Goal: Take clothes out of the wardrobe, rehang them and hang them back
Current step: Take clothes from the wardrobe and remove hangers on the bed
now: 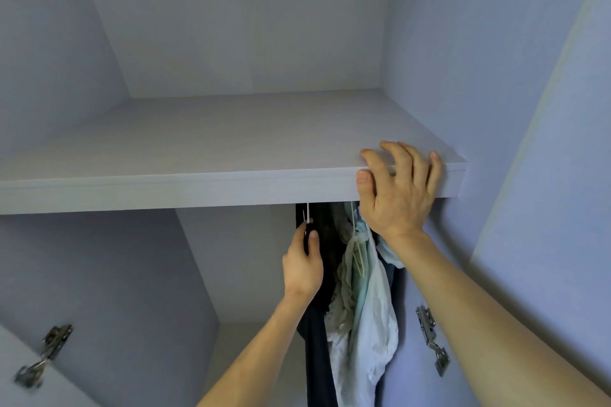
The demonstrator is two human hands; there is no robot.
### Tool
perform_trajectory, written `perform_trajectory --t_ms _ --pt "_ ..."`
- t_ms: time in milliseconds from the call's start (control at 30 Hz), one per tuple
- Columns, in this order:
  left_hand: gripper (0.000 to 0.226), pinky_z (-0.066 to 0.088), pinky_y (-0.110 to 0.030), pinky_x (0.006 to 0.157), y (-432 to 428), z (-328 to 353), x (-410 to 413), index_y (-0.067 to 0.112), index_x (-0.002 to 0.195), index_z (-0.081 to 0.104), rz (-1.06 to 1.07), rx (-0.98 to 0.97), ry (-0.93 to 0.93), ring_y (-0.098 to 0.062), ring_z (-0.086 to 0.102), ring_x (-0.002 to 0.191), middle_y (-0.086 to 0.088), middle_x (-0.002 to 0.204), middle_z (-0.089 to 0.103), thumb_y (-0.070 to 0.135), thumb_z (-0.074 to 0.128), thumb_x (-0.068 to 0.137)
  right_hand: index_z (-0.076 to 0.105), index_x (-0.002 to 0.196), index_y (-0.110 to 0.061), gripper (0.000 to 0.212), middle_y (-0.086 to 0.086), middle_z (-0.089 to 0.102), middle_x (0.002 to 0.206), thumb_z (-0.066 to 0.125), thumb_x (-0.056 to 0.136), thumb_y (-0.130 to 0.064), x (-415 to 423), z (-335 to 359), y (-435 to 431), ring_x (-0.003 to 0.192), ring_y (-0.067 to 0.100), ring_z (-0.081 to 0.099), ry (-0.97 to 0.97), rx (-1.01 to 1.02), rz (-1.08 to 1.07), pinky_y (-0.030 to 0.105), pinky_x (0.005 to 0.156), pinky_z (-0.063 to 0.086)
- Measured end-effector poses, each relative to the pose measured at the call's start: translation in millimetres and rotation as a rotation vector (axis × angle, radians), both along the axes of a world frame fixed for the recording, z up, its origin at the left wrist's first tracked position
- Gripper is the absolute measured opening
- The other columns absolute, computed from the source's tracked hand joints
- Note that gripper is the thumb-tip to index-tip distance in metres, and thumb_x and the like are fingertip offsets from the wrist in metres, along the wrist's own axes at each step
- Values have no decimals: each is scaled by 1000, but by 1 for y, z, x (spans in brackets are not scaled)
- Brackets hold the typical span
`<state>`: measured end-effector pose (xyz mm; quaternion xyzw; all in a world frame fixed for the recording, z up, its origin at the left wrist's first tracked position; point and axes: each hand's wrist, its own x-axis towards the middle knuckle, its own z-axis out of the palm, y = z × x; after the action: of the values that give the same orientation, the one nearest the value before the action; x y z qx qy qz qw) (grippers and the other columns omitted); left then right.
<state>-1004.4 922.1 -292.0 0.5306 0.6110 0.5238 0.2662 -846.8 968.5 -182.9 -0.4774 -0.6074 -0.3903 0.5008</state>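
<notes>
Two hands were counted: left hand [302, 266], right hand [398, 190]. One shelf [198, 142] was seen. Two metal hinges were noted: left hinge [43, 355], right hinge [431, 339]. Two hanger hooks were found: left hook [308, 212], right hook [354, 219]. At least three garments were distinguished: dark garment [317, 334], olive lace garment [344, 291], pale mint shirt [373, 314].

Wardrobe [248, 26] interior: pale grey-lilac panels, soft diffuse light. Horizontal shelf [198, 149] spans the width, faint wood-grain top. Metal hinge [43, 353] lower left, second hinge [431, 339] lower right on side panel
</notes>
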Motion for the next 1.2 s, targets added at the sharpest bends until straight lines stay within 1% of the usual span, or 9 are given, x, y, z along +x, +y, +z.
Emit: perform_trajectory --t_ms 133,200,333,567,667,767,900,1067,1200 --pt "36 44 -2 68 -38 -22 -16 27 137 54 -3 -53 -5 16 58 75 24 87 64 37 39 106 66 119 -25 36 9 62 130 37 105 -40 1 9 -5 125 28 47 23 -39 32 56 116 21" --pt "33 42 -2 67 -64 -35 -28 29 134 55 8 -96 -12 11 62 83 27 89 65 37 39 106 61 131 -22 36 13 54 141 41 105 -37 -5 4 -12 136 32 41 65 -71 51 58 120 17" --pt "28 41 -4 56 -120 -58 -56 40 131 52 19 -185 7 8 53 57 35 71 61 40 39 105 47 146 -9 55 24 33 156 58 95 -25 -45 -42 -53 147 40 28 124 -183 267 59 120 22" --pt "28 46 -19 64 -261 -85 -103 66 121 45 17 -296 151 -9 58 66 12 77 65 45 40 104 51 141 -17 48 -3 48 147 59 98 -37 -122 -145 -164 138 16 37 197 -1017 791 32 109 36" --pt "33 40 -9 66 -334 -93 -117 56 133 46 75 -344 168 5 58 69 31 79 63 41 44 104 59 131 -33 35 -24 57 125 50 101 -48 -154 -166 -200 129 6 44 44 -1268 974 18 97 32" --pt "37 43 -9 81 -418 -92 -123 58 134 44 205 -416 157 11 61 94 36 100 66 43 45 101 59 96 -49 22 -34 66 100 41 105 -42 -184 -180 -254 108 -4 56 -111 -1392 1151 3 84 34" --pt "36 48 -19 87 -544 -99 -111 62 132 43 473 -542 171 1 62 103 25 117 67 49 44 98 59 88 -38 27 -27 69 87 39 106 -33 -222 -192 -354 90 -3 62 -327 -1434 1389 2 77 36" --pt "28 46 -18 73 -676 -103 -55 52 120 53 854 -646 110 12 56 82 38 89 59 53 46 93 62 88 -23 34 -13 66 71 36 106 -36 -239 -188 -484 73 1 67 -568 -1351 1771 11 71 47" --pt "27 51 -29 86 -737 -95 0 44 116 58 1157 -627 93 2 56 99 25 103 50 54 51 93 61 86 -24 30 -14 63 73 39 101 -38 -233 -179 -567 75 -3 64 -728 -1318 2037 5 68 45"
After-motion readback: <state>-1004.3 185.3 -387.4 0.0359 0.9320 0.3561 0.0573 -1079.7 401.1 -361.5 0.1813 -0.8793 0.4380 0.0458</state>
